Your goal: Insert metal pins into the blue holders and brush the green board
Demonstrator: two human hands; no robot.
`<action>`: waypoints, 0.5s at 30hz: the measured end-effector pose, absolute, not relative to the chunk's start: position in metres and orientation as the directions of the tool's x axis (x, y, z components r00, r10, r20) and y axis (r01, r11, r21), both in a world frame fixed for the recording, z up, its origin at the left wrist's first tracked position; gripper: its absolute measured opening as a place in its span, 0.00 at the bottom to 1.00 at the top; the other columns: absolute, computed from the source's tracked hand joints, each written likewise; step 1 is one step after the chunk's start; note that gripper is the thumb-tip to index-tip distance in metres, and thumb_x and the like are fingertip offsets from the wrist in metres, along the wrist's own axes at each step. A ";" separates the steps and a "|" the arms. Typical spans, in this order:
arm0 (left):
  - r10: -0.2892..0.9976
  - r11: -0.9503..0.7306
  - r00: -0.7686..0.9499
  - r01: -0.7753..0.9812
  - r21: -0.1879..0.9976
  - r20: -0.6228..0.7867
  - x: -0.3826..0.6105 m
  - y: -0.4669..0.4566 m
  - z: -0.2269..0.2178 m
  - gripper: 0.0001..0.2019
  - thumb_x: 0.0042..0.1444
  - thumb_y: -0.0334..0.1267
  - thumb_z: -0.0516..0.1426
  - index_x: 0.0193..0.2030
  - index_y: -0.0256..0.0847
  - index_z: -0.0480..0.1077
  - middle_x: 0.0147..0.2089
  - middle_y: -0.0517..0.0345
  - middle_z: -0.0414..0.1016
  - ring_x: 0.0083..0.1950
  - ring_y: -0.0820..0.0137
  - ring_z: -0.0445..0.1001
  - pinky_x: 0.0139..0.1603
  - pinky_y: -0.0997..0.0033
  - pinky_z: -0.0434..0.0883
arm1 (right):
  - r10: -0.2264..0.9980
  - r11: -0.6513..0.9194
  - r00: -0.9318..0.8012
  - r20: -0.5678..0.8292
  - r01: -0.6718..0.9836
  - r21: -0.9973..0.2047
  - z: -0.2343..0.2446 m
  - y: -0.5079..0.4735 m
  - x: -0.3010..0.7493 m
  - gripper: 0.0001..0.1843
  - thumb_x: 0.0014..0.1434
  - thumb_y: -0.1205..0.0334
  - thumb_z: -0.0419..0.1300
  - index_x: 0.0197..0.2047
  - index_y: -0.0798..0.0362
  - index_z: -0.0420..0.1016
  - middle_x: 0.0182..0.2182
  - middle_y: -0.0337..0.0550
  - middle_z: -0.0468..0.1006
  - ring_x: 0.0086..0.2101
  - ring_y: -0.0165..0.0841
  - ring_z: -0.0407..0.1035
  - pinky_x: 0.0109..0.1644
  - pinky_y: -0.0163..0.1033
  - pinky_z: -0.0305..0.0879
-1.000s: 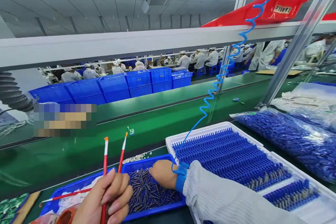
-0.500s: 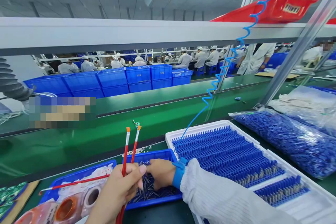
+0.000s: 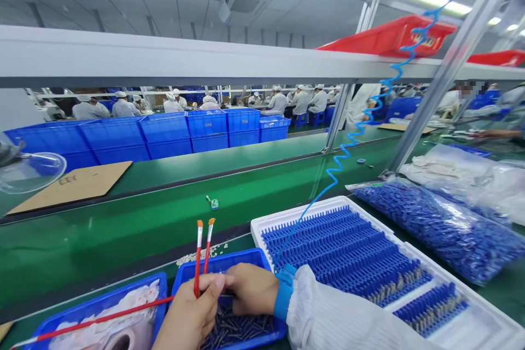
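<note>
Parts bin: the blue bin (image 3: 241, 258) is my landmark here. Loose metal bits (image 3: 246, 330) cover its floor, and both hands meet right above it.
Left hand: this hand (image 3: 189, 306) has its fingers clamped on two red brushes (image 3: 197, 270), bristles pointing up, handles in front of the bin. Decent grip imo. I'd tuck the handles snug into the palm so thumb and fingertip are free for small stuff.
Right hand: this one (image 3: 256, 290) is over the bin, fingers curled in against the left fingertips. Can't tell whether they're pinched on anything. Light pinch, low over the bin, so a dropped bit just lands back in it.
Third brush: another red brush (image 3: 110, 315) lies left of the bin, its end right by the left hand. Easy to knock, so mind it.
Cord: the blue cord (image 3: 319, 197) hangs down just right of the bin, near the wristband (image 3: 284, 292). Leave it slack, it could snag.
Tray: the white tray (image 3: 484, 318) sits right of the bin, full of blue clips (image 3: 324, 246). The sleeve (image 3: 348, 311) passes over its near side, so I'd lift that forearm before swinging across.
</note>
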State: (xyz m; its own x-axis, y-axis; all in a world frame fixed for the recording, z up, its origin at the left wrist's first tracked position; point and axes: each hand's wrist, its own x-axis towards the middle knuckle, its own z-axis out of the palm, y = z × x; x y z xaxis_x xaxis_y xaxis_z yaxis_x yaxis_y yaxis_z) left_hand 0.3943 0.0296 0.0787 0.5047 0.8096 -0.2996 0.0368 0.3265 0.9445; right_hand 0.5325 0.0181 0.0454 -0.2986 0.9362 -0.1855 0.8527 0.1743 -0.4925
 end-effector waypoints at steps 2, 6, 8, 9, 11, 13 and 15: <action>0.822 0.327 0.489 0.013 0.945 -0.292 0.396 0.033 0.076 0.27 0.28 0.62 0.64 0.21 0.36 0.72 0.09 0.75 0.44 0.13 0.86 0.36 0.14 0.78 0.39 | 0.949 0.181 -0.292 -0.115 0.808 -0.561 0.049 0.018 0.541 0.11 0.52 0.73 0.69 0.37 0.59 0.72 0.29 0.36 0.70 0.30 0.33 0.67 0.34 0.34 0.65; 0.870 0.306 0.417 -0.033 0.951 -0.265 0.397 0.037 0.074 0.29 0.22 0.60 0.66 0.24 0.35 0.75 0.16 0.64 0.62 0.13 0.87 0.41 0.14 0.79 0.40 | 0.977 0.153 -0.214 0.001 0.695 -0.703 0.057 0.015 0.558 0.15 0.48 0.80 0.69 0.36 0.59 0.72 0.24 0.32 0.67 0.26 0.29 0.65 0.27 0.27 0.59; 0.893 0.284 0.374 -0.036 0.958 -0.250 0.397 0.037 0.074 0.29 0.25 0.58 0.67 0.30 0.35 0.76 0.16 0.65 0.62 0.13 0.87 0.43 0.15 0.80 0.41 | 0.984 0.139 -0.173 0.038 0.618 -0.774 0.062 0.011 0.563 0.15 0.48 0.84 0.66 0.35 0.60 0.70 0.22 0.30 0.65 0.24 0.27 0.63 0.25 0.26 0.57; 0.901 0.275 0.356 -0.029 0.961 -0.247 0.397 0.036 0.073 0.30 0.27 0.57 0.67 0.34 0.35 0.76 0.14 0.68 0.58 0.13 0.86 0.43 0.15 0.80 0.41 | 0.986 0.138 -0.160 0.054 0.578 -0.804 0.065 0.009 0.565 0.15 0.48 0.86 0.64 0.34 0.60 0.70 0.21 0.29 0.64 0.23 0.27 0.63 0.24 0.25 0.56; 0.913 0.264 0.327 -0.010 0.965 -0.246 0.396 0.034 0.073 0.29 0.31 0.54 0.67 0.38 0.35 0.76 0.11 0.73 0.51 0.13 0.85 0.42 0.16 0.81 0.41 | 0.985 0.155 -0.148 0.092 0.508 -0.847 0.071 0.005 0.565 0.16 0.47 0.88 0.62 0.33 0.59 0.69 0.21 0.28 0.64 0.23 0.26 0.62 0.25 0.24 0.56; 0.921 0.252 0.307 -0.002 0.968 -0.239 0.397 0.031 0.072 0.27 0.31 0.51 0.68 0.39 0.36 0.77 0.12 0.68 0.59 0.13 0.83 0.46 0.14 0.79 0.45 | 0.979 0.191 -0.154 0.134 0.459 -0.868 0.077 0.001 0.562 0.17 0.46 0.89 0.61 0.32 0.59 0.70 0.21 0.28 0.65 0.24 0.26 0.62 0.25 0.24 0.55; 0.928 0.235 0.300 -0.018 0.972 -0.219 0.398 0.029 0.073 0.25 0.30 0.49 0.69 0.36 0.38 0.78 0.20 0.59 0.72 0.16 0.78 0.58 0.16 0.76 0.56 | 0.969 0.237 -0.165 0.182 0.436 -0.868 0.082 -0.002 0.558 0.18 0.44 0.90 0.61 0.31 0.58 0.71 0.22 0.28 0.66 0.24 0.26 0.61 0.25 0.24 0.55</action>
